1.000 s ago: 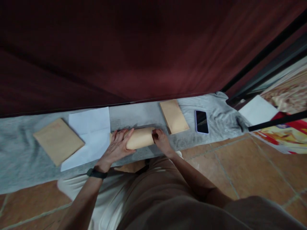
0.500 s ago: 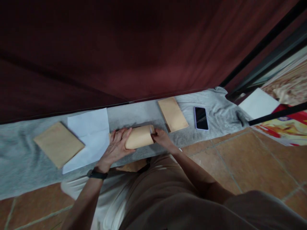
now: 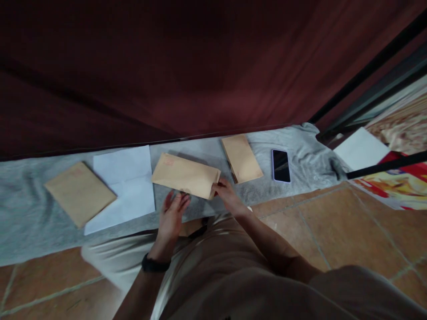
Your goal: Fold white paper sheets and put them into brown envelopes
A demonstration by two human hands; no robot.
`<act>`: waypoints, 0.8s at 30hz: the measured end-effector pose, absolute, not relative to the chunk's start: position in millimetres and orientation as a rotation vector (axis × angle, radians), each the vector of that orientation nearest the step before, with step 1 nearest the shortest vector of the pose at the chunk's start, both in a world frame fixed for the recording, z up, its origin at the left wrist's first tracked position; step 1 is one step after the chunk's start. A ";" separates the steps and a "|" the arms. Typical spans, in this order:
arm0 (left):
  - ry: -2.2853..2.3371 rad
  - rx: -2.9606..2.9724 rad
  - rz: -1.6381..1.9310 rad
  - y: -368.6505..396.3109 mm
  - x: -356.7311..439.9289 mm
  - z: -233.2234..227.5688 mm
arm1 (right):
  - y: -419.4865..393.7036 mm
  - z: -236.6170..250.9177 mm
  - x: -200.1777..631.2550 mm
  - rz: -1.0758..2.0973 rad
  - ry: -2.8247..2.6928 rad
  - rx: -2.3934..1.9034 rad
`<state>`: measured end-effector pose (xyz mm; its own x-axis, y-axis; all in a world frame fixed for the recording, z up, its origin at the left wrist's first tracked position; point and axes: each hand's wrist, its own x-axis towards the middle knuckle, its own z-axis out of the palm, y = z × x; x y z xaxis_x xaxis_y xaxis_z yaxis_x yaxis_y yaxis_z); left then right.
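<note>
My right hand (image 3: 227, 192) pinches the envelope (image 3: 187, 174); my left hand (image 3: 173, 214) is loose by its near edge. Stack (image 3: 243, 160) and phone (image 3: 281, 166) lie toward the cloth (image 3: 308, 158)'s right end, paper (image 3: 133, 191) leftward.

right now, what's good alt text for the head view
A person's right fingers hold one end of a brown envelope over grey cloth, the left fingers at its near edge. Another envelope and white paper lie left; stacked envelopes and a phone, right.

Black wristband (image 3: 155, 263), brownish top (image 3: 216, 275), pale trousers (image 3: 116, 255)
</note>
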<state>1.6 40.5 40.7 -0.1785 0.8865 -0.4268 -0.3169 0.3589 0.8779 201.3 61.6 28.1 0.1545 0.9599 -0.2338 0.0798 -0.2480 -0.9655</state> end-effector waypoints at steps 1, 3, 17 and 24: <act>1.258 0.460 1.138 39.8 8.5 42.9 | 60.5 28.4 197.9 1.226 -1.022 -1.538; 1.168 0.346 1.110 41.9 20.3 49.2 | 58.6 29.6 192.8 1.275 -0.962 -1.539; 1.165 0.389 1.093 50.9 52.0 51.4 | 53.0 31.8 192.9 1.388 -0.849 -1.444; 1.211 0.639 1.006 80.1 31.7 62.2 | 53.6 26.9 218.1 1.305 -0.935 -1.453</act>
